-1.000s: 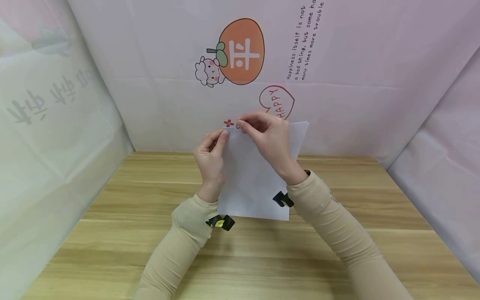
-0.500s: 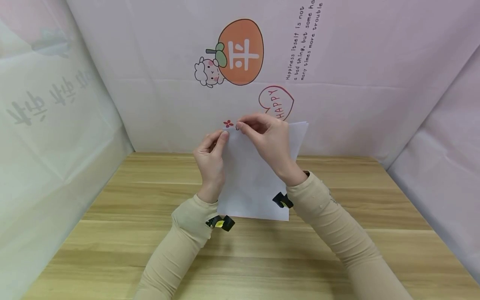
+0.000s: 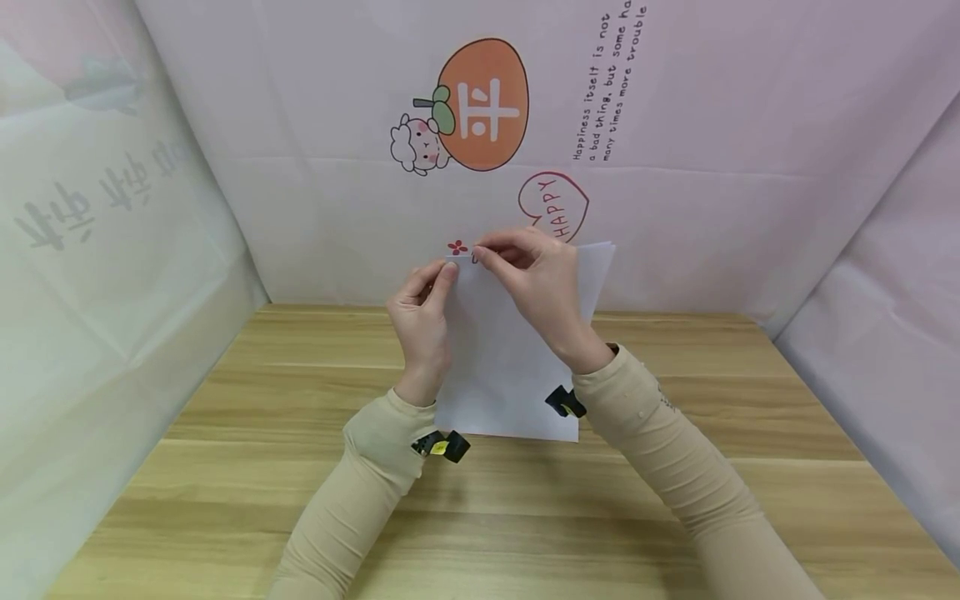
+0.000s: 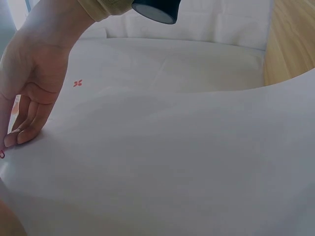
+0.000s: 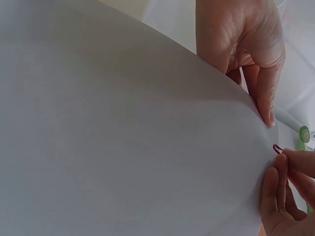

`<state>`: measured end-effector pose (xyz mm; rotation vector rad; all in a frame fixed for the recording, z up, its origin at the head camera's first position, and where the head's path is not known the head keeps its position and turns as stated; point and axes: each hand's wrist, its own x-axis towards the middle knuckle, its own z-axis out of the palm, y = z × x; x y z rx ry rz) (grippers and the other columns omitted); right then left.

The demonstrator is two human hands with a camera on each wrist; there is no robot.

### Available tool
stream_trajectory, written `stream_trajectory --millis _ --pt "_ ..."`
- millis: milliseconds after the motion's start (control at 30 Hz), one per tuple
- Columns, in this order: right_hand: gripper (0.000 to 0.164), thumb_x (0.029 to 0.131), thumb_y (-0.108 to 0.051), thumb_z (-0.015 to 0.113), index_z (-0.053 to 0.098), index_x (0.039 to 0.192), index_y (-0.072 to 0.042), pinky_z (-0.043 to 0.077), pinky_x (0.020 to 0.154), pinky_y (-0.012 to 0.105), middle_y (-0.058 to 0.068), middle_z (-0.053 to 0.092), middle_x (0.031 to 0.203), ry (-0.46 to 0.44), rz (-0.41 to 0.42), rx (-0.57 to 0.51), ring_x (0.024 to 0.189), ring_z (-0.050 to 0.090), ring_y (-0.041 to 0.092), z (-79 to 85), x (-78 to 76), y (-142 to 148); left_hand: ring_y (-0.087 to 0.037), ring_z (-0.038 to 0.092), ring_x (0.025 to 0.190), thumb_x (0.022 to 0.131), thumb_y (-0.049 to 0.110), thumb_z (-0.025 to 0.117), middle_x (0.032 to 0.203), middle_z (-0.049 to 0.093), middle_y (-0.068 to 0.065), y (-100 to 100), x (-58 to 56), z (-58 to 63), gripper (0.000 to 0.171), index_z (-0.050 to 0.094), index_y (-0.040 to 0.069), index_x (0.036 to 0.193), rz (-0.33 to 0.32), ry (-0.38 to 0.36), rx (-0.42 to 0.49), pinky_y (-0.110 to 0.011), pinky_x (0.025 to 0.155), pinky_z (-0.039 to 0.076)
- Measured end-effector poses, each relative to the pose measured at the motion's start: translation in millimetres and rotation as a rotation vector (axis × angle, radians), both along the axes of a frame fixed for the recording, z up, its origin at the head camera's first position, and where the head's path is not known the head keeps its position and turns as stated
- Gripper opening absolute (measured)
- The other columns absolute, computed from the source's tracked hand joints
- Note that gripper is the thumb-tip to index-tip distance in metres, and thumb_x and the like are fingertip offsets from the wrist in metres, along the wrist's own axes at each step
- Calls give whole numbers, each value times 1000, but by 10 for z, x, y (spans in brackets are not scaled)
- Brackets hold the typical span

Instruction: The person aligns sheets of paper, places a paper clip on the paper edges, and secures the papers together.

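White sheets of paper (image 3: 502,358) are held up over the table in the head view, their top edges spread apart at the right. My left hand (image 3: 422,317) pinches the upper left corner between thumb and fingers. Close beside it, my right hand (image 3: 546,287) pinches a small dark red paper clip (image 5: 276,147) at the paper's top edge. A loop of the clip shows over the paper in the right wrist view; my fingertips cover the rest. The left wrist view has the right hand (image 4: 37,88) at its left side, with the sheet filling most of the picture.
Below the paper lies a wood-grain table (image 3: 480,517). White printed cloth (image 3: 337,225) stands behind it, and more cloth rises along both sides. Each wrist carries a small black camera, the left camera (image 3: 453,446) near the paper's lower edge.
My right hand has shifted very slightly downward with the paper clip at the paper's top edge. The left hand and the paper stay almost still.
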<state>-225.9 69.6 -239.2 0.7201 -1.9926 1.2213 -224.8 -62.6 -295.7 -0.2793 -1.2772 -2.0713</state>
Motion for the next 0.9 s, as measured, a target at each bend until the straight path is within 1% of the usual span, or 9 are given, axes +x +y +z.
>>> stream_trajectory --millis 133,300,500,667,900 --pt "16 82 -24 75 76 89 -10 53 69 21 2 70 83 7 -18 12 72 64 8 -2 0 -7 -10 55 77 82 9 73 78 66 5 1 1 2 18 72 -6 92 2 3 0 -20 72 47" --pt "15 82 -23 75 76 89 -9 54 69 22 3 70 83 27 -33 27 72 63 9 0 3 -13 -10 54 76 82 9 73 78 66 5 5 -2 4 22 70 -10 93 8 13 -3 -19 71 47" --pt "14 82 -20 75 76 89 -8 54 69 22 4 70 83 36 -26 23 71 64 10 -5 6 -11 -10 54 76 82 10 73 77 65 6 7 -6 -4 26 68 -13 95 3 15 -10 -19 71 46" --pt "14 82 -19 75 76 90 -7 55 70 22 4 69 83 40 -21 25 72 64 10 -15 9 -3 -9 53 75 83 11 73 76 64 6 9 -8 -8 26 68 -12 95 2 22 -16 -19 71 46" --pt "14 82 -18 75 76 90 -7 55 70 21 5 68 82 39 -25 32 72 64 11 -33 8 2 -10 53 76 82 9 73 76 64 5 7 -24 -23 17 72 -5 92 -10 25 0 -19 72 47"
